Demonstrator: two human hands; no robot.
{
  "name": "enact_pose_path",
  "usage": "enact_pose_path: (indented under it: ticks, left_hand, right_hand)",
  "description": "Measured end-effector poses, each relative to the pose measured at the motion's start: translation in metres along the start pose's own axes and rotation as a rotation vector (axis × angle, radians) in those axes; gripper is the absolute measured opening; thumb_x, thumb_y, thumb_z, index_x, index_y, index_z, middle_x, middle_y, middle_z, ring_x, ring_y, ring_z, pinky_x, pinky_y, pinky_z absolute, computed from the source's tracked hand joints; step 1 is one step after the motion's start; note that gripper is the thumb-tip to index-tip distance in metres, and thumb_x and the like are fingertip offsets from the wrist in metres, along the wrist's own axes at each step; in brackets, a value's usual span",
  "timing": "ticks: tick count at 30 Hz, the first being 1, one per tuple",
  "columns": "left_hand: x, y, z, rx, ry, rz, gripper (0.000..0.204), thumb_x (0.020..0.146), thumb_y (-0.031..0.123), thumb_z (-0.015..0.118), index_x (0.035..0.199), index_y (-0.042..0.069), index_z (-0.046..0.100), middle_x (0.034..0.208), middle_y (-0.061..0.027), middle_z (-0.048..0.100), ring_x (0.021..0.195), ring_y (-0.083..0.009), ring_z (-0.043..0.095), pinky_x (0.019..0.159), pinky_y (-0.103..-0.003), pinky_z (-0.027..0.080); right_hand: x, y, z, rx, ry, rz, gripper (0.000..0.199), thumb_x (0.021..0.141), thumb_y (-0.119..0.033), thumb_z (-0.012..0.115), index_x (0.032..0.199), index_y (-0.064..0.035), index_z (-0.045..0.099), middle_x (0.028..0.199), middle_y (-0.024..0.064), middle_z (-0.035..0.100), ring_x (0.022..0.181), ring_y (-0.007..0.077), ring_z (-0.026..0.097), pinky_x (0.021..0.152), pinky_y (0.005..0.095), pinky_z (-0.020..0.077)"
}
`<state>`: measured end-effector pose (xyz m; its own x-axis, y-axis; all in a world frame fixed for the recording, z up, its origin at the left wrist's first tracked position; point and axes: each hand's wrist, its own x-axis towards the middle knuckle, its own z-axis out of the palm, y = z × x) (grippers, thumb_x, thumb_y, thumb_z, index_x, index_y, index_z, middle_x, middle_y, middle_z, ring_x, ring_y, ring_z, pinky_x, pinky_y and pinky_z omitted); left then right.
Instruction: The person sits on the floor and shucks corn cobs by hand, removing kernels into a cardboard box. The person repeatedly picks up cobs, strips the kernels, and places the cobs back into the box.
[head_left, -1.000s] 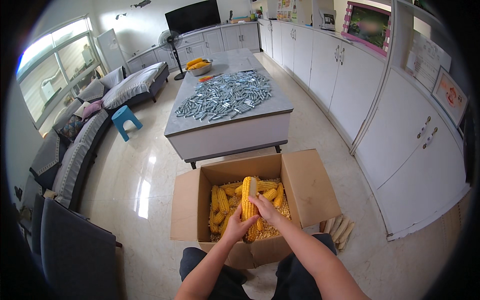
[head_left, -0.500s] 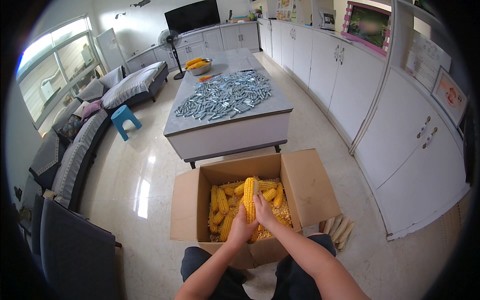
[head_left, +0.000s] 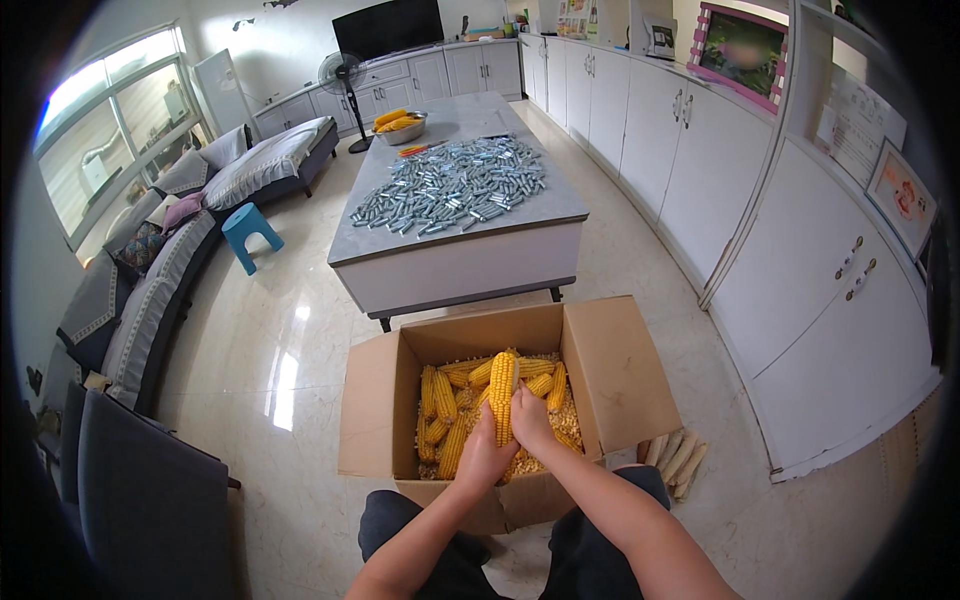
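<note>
Upright above an open cardboard box [head_left: 480, 325], a yellow corn cob [head_left: 502, 400] is held between my hands. My left hand [head_left: 485, 450] wraps round its lower left side. On its right side my right hand [head_left: 530, 420] is closed against the cob, where a pale strip bare of kernels shows. The right fingertips are partly hidden. Several more yellow cobs [head_left: 443, 395] lie in the box among loose kernels [head_left: 572, 425].
Stripped cobs [head_left: 682, 458] lie on the floor right of the box. Beyond it stands a grey table [head_left: 350, 245] bearing many small metallic cylinders [head_left: 450, 190] and a metal bowl [head_left: 398, 136] of corn. A blue stool [head_left: 250, 232], dark chair [head_left: 150, 490] and sofa [head_left: 160, 300] are left; white cabinets [head_left: 690, 180] right.
My right hand has slid slightly down along the cob and its fingers have curled in more. The cob and my left hand have stayed nearly in place.
</note>
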<state>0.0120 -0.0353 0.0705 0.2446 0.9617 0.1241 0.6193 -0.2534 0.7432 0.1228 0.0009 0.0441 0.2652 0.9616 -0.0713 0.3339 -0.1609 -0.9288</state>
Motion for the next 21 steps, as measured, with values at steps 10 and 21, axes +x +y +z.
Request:
enact_pose_path:
  ticks: [10,21]
  left_hand:
    - [0.014,-0.008,-0.010,-0.545,-0.104,-0.150,0.054,0.079,0.019,0.064,0.122,-0.004,0.040,0.098,-0.0118,0.059,0.084,-0.0181,0.059,0.072,-0.028,0.047]
    - [0.016,-0.016,0.003,-0.883,-0.218,-0.207,0.044,0.084,0.020,0.060,0.120,0.000,0.044,0.097,-0.0036,0.055,0.083,-0.0092,0.055,0.071,-0.022,0.045]
  right_hand:
    - [0.011,0.010,-0.007,0.127,-0.026,0.005,0.041,0.090,-0.026,0.039,0.112,0.0072,0.048,0.101,0.0261,0.056,0.096,0.0344,0.055,0.080,0.0380,0.0431]
    - [0.014,0.013,-0.003,0.493,-0.183,0.116,0.038,0.092,-0.033,0.041,0.104,0.0018,0.052,0.093,0.0089,0.057,0.085,0.0150,0.053,0.077,0.0267,0.0419]
